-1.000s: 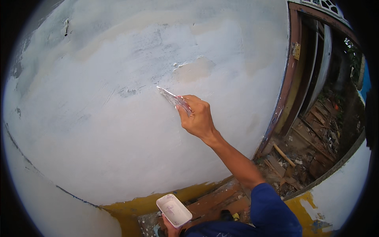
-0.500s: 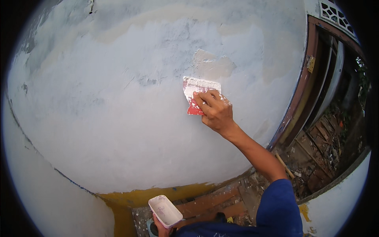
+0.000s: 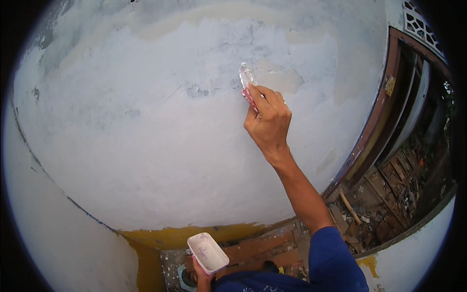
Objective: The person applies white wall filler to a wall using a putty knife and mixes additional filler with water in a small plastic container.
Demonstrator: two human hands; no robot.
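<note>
A red putty knife (image 3: 248,87), its blade coated in white filler, is pinched in my right hand (image 3: 270,114). The blade is seen nearly edge-on, and its tip is at the wall (image 3: 160,146), beside a damp beige patch of filler (image 3: 284,79). Whether the blade touches the wall I cannot tell. Low down, my left hand (image 3: 202,273) grips a white rectangular tub (image 3: 209,253) by its side. White filler residue with pinkish stains coats the inside of the tub.
To the right stands a brown door frame (image 3: 372,117) with a yellow hinge, under a patterned vent block (image 3: 422,27). Debris and boards (image 3: 384,199) lie beyond it. Wooden planks (image 3: 262,250) cover the floor below, and a mustard band (image 3: 170,238) runs along the wall's foot.
My right hand has moved the putty knife up and turned it from facing flat to nearly edge-on. The view has shifted slightly; my left hand still holds the tub.
</note>
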